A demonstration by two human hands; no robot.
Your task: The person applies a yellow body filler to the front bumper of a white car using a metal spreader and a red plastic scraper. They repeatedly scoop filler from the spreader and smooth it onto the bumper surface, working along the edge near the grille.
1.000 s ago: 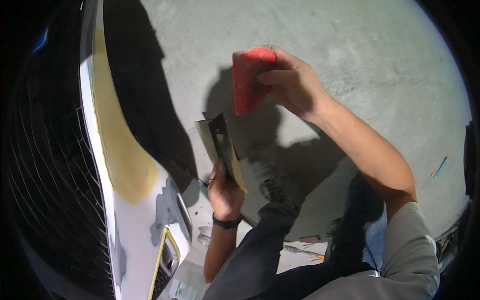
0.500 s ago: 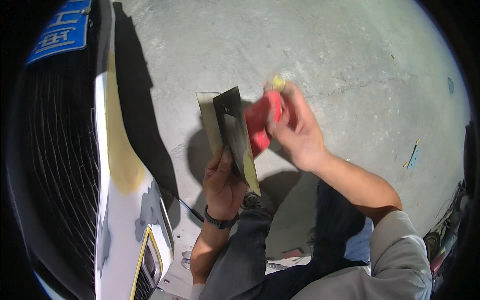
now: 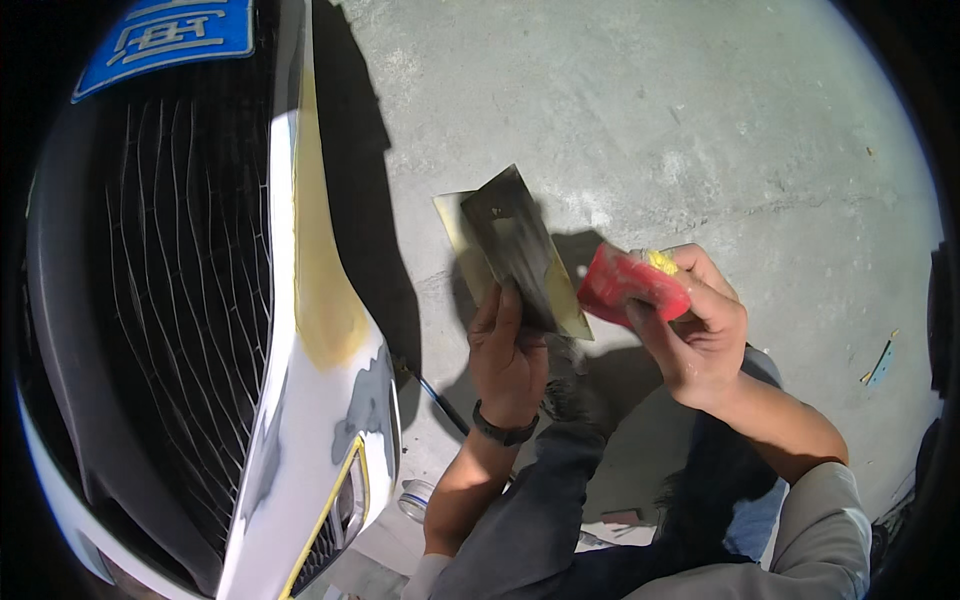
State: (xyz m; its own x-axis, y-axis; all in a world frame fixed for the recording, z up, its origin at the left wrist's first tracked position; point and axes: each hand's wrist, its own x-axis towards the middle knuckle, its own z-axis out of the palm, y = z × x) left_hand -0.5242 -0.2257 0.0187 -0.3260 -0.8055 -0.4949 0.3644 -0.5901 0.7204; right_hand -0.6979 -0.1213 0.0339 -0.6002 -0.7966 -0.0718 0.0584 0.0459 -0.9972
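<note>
My left hand (image 3: pixel 508 365), wearing a dark wristband, grips a dark, flat filler plate (image 3: pixel 520 235) between thumb and fingers. Yellow smears mark its right edge. A pale yellowish sheet (image 3: pixel 460 228) shows behind it, fanned out to the left. In my right hand (image 3: pixel 710 335) is a red spreader (image 3: pixel 632 288), pinched with the thumb on its near face. Yellow paste (image 3: pixel 662 262) sits at its upper edge by my fingers. The spreader is beside the plate, apart from it. Left of my hands, the white car bumper (image 3: pixel 300 425) has a smooth yellow filler patch (image 3: pixel 325 290) and grey areas.
Beyond the bumper are a dark grille (image 3: pixel 180 260) and a blue licence plate (image 3: pixel 185 40). A round container (image 3: pixel 414 498) stands on the concrete floor (image 3: pixel 680 110) near my left forearm. A small teal strip (image 3: pixel 880 362) lies far right. My bent legs are below my hands.
The red spreader has moved right, away from the dark plate, and turned so its broad face shows. The plate tilts more to the left. The whole view has shifted, bringing more bumper into sight.
</note>
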